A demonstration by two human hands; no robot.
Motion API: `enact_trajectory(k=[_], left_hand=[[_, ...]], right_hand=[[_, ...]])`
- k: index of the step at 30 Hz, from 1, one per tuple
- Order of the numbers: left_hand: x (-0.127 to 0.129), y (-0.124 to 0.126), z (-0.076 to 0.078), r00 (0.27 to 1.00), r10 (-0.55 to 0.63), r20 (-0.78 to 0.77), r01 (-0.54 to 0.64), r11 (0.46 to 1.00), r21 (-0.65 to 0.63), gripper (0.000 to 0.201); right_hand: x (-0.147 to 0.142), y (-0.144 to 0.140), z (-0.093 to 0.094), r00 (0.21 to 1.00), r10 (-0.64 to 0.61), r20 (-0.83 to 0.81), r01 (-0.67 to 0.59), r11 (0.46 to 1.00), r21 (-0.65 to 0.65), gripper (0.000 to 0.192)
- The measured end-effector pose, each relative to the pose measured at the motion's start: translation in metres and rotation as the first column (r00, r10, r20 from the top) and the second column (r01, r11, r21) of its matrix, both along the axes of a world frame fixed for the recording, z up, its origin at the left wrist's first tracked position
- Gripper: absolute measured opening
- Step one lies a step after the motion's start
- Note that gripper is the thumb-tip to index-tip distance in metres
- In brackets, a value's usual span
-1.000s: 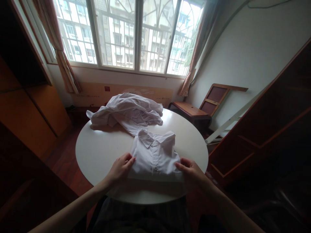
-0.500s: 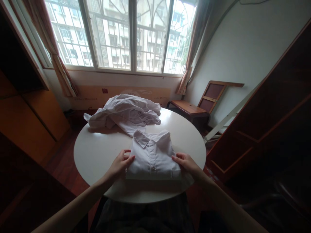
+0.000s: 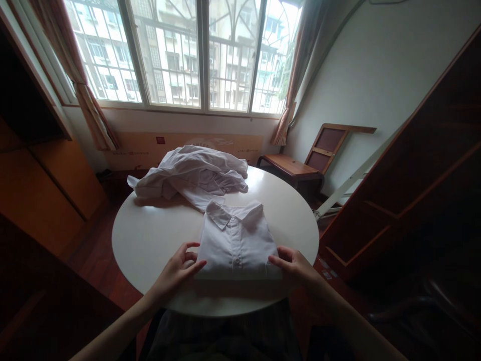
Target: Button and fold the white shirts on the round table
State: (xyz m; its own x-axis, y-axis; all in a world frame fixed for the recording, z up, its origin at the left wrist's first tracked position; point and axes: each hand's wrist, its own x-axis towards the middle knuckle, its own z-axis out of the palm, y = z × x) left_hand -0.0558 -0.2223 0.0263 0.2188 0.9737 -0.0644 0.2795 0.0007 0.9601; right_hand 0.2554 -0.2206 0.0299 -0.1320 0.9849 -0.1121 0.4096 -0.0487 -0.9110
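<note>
No writing is legible; the white folded shirt (image 3: 237, 243), collar up, lies between spread left hand (image 3: 176, 271) and right hand (image 3: 296, 265), fingertips touching its edges.

A folded white shirt (image 3: 237, 243) and a crumpled heap of white clothes (image 3: 191, 173) are carried by a round white table (image 3: 150, 235).

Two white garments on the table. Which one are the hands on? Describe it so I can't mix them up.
On the round white table under the window, it is the folded shirt at the near edge, between the left hand and right hand. It is a neat rectangle, collar up and buttoned; the crumpled shirt behind is a loose heap.
</note>
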Motion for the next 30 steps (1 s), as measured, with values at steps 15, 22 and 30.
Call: enact_trajectory(k=[15,22,30], left_hand=[[0.005,-0.008,-0.001,0.982,0.053,-0.182,-0.032,0.993,0.116,0.034],[0.008,0.001,-0.001,0.991,0.032,-0.133,-0.020,0.996,0.085,0.036],[0.020,0.002,0.001,0.944,0.164,-0.287,-0.110,0.974,0.197,0.021]], right_hand=[[-0.003,-0.015,0.002,0.997,0.008,0.077,-0.012,0.999,0.045,0.038],[-0.013,-0.011,-0.002,0.961,-0.125,0.248,0.092,0.986,0.141,0.045],[-0.014,-0.003,-0.006,0.927,-0.208,0.312,0.162,0.972,0.168,0.028]])
